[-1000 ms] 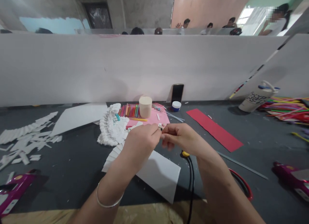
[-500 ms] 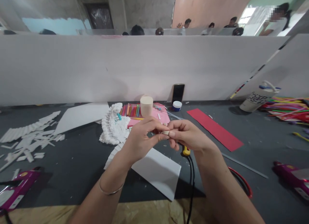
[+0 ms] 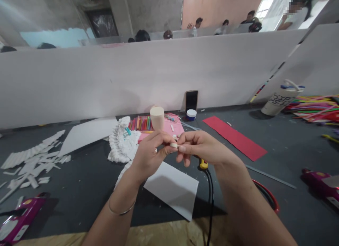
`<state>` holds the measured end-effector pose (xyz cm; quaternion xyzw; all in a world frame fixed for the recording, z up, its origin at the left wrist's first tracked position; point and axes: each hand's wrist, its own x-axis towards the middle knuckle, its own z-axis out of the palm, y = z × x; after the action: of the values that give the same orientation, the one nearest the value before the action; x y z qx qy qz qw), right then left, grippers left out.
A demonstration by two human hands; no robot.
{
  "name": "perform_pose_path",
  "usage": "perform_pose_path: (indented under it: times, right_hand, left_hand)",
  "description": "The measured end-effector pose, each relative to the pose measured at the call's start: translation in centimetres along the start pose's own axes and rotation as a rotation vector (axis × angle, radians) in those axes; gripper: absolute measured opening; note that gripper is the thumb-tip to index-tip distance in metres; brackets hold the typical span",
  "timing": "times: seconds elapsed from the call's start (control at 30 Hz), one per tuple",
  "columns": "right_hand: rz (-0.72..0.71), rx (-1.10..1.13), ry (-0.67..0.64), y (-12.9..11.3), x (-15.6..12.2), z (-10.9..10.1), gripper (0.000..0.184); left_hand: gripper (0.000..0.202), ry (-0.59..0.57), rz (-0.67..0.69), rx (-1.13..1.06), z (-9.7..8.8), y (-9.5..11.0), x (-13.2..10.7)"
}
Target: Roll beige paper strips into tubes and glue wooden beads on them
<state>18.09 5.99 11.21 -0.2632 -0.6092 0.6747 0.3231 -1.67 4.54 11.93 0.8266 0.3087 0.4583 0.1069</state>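
Note:
Pinched between the thumb and index finger of my left hand is a small cream-white piece, too small to tell its kind. The thumb and fingertips of my right hand close on its right end. Both hands are above the table, over a white rectangular sheet. Just behind them stand a cream cylinder and a pink sheet bearing small bits. Left of these lies a ruffled white mass with a teal piece on it.
White strips and offcuts lie at left, a red sheet at right. A phone leans on the white partition behind a small jar. A yellow-handled corded tool, purple devices, and a tumbler stand or lie around.
Both hands shift slightly left in view with the cream piece, partly because the camera turns. My right fingers draw back a little, so more of the piece shows in my left pinch.

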Motion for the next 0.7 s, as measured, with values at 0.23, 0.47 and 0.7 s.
perform_pose_path:
  times: [0.23,0.47,0.7]
  right_hand:
    - [0.07,-0.002,0.068,-0.2,0.3,0.3,0.032]
    - [0.084,-0.139,0.143,0.6,0.9,0.8,0.032]
    - [-0.046,-0.068,0.117,-0.4,0.1,1.2,0.027]
  left_hand:
    - [0.007,-0.084,0.156,0.28,-0.4,0.2,0.1]
    - [0.016,-0.226,0.118,0.559,-0.2,0.6,-0.6]
    - [0.012,-0.043,0.083,0.289,-0.5,0.8,-0.2]
